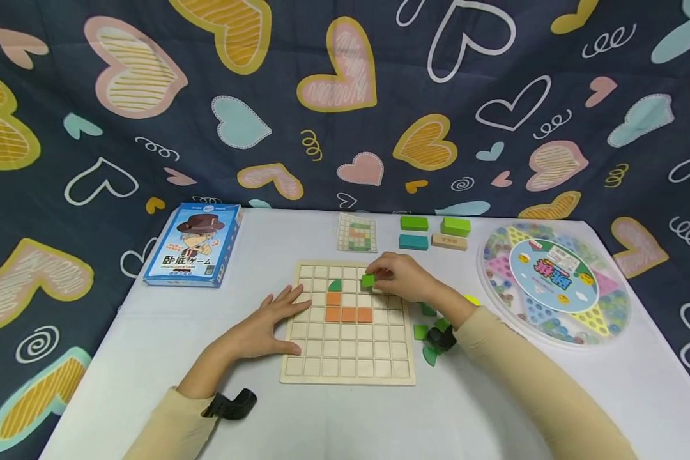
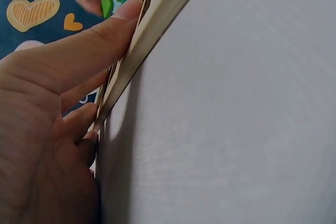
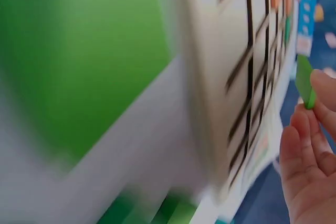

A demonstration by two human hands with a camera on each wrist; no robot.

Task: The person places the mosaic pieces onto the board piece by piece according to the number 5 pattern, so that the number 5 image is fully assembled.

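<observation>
The counter (image 1: 494, 409), white, is carrying everything; the landmark is the wooden grid board (image 1: 349, 358) lying flat near its middle.

Well to the right of the board, a round clear-lidded marble game tray (image 1: 554, 281) is sitting on the counter. Well to the left of the board and a little behind it, a blue card-game box (image 1: 195, 246) is lying face up. Just behind the board, a small pattern card (image 1: 356, 233) is lying flat; to its right, four loose blocks are sitting in a cluster — two green (image 1: 414, 223), one teal (image 1: 413, 242), one plain wood (image 1: 450, 241).

The left hand (image 1: 267, 322) is resting flat at the board's left edge, fingers straight and spread, fingertips reaching onto the board's left columns, gripping nothing. In the left wrist view the thumb (image 2: 84, 45) is pressing along the board's edge.

The right hand (image 1: 399, 275) is hovering over the board's upper right part, fingertips pinched together on a small green square piece (image 1: 368, 280) — whether the piece is touching the board, I cannot tell.

On the board, orange tiles (image 1: 347, 313) are lying in the middle cells, one above a row of three, with a green quarter-round piece (image 1: 335, 285) in the cell just above the top one.

Just off the board's right edge, several small green pieces (image 1: 421, 332) are lying on the counter, partly hidden by the right wrist.
</observation>
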